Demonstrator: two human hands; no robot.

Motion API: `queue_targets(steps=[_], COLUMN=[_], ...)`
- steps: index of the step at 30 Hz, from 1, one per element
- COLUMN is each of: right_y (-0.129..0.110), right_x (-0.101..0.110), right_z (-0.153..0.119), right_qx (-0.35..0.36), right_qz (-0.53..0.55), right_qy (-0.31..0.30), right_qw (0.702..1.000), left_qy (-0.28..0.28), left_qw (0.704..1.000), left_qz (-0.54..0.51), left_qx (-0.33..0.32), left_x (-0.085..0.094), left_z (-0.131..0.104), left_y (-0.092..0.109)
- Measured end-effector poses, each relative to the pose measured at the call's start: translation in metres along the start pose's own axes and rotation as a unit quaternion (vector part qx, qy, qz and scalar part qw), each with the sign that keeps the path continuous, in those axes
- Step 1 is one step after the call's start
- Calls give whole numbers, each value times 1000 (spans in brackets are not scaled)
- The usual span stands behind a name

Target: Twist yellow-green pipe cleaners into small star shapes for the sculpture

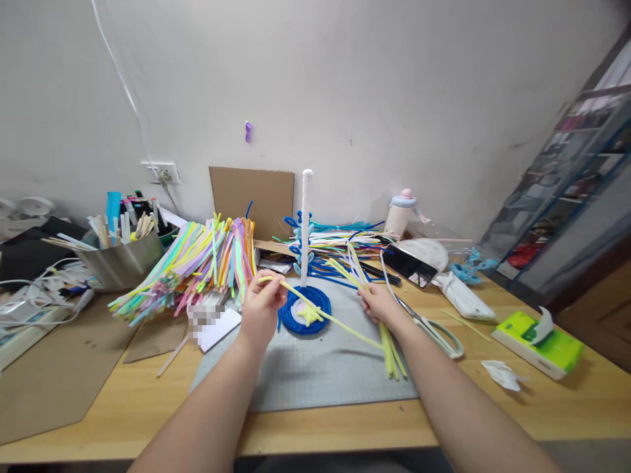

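My left hand [263, 301] pinches one end of a single yellow pipe cleaner [345, 327], which slants down to the right across the mat. In my right hand [378, 303] is a bundle of yellow pipe cleaners [389, 351], its ends sticking out above and below the fingers. Between the hands, a round blue base [292, 322] wound from pipe cleaners lies on the grey cutting mat [315, 381]. A yellow star [310, 315] sits on its pale middle. Just behind the base rises a white post [305, 223], with blue looped shapes [296, 249] beside it.
Left stands a big pile of coloured pipe cleaners [197, 263] and a metal pot [121, 263] of sticks. On the right are scissors [438, 332], a phone [410, 265], a white device [466, 297] and a tissue pack [539, 341]. Cardboard [251, 197] leans on the wall.
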State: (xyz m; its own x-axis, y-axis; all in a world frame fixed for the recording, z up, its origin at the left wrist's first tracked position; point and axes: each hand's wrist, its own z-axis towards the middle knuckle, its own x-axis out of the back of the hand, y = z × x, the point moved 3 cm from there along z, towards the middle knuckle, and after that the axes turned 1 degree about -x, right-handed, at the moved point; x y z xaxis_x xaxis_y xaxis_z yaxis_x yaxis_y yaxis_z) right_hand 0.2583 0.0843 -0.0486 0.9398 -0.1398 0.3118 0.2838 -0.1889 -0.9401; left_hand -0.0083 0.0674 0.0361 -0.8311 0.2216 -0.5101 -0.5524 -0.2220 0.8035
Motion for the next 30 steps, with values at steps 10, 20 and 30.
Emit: queue_targets(steps=[10,20,30], right_y=[-44,-49,-46], right_x=[-6,-77,-65], right_z=[-34,-78,-73], right_qx=[179,-14,-76], right_qz=[10,273,331], right_qy=[127,-285,-385], right_qw=[976,919,858], left_qy=[-53,-96,-107], left_qw=[991,970,970], left_qz=[7,167,126], left_qx=[125,147,178], left_x=[-11,-15,-5], left_z=[-8,-19,-12], left_y=[-27,-58,-51])
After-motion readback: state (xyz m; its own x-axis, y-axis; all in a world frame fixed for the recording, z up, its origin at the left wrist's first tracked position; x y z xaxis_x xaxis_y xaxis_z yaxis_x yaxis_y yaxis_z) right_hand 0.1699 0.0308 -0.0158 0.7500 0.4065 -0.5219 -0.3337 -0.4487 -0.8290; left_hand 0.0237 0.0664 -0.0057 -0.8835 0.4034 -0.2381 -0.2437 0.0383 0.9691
